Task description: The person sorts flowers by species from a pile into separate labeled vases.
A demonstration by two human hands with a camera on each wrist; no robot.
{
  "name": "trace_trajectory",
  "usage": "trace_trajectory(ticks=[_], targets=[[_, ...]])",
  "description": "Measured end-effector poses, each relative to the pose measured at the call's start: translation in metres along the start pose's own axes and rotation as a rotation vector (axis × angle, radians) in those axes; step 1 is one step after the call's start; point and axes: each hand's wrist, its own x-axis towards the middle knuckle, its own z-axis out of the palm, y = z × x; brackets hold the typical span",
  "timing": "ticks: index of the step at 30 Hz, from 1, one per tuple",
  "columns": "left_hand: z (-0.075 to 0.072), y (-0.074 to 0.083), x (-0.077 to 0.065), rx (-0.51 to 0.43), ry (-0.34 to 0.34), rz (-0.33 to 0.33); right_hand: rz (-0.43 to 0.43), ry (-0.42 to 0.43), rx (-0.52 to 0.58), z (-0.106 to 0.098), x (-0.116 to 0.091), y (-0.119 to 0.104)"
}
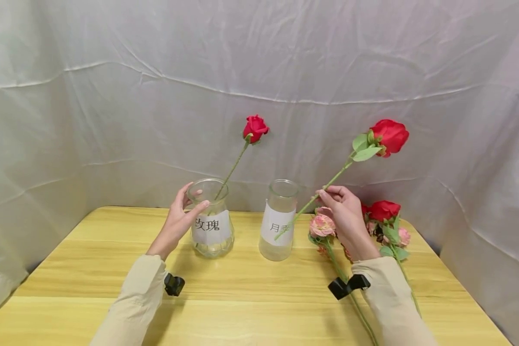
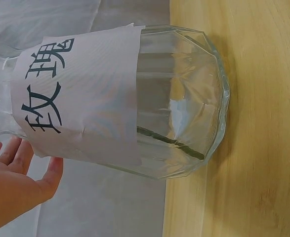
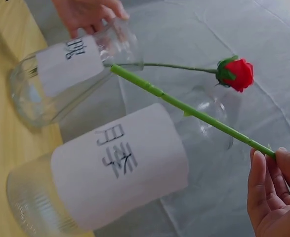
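Observation:
My left hand holds the neck of a faceted glass vase, thumb at the front. A red rosebud leans to the right in that vase, its stem end low inside the glass. My right hand pinches the green stem of a fuller red rose with leaves below its bloom. The stem's cut end points down and left, in front of a straight glass vase. Both vases carry white paper labels with dark Chinese characters, 玫瑰 on the left and 月季 on the right.
Under and beside my right forearm lie more flowers on the wooden table: pink blooms and a red rose, stems toward the front edge. A grey cloth hangs behind the table and along both sides.

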Motion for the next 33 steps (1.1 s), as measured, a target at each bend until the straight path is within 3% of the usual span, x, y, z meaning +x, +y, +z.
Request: trace_trajectory(ticks=[12, 33], targets=[[-0.001, -0.002, 0.001, 0.018, 0.003, -0.008, 0.017, 0.023, 0.187, 0.027, 0.017, -0.014], [0.0, -0.004, 0.003, 0.021, 0.0, 0.006, -0.007, 0.062, 0.146, 0.074, 0.041, -0.025]])
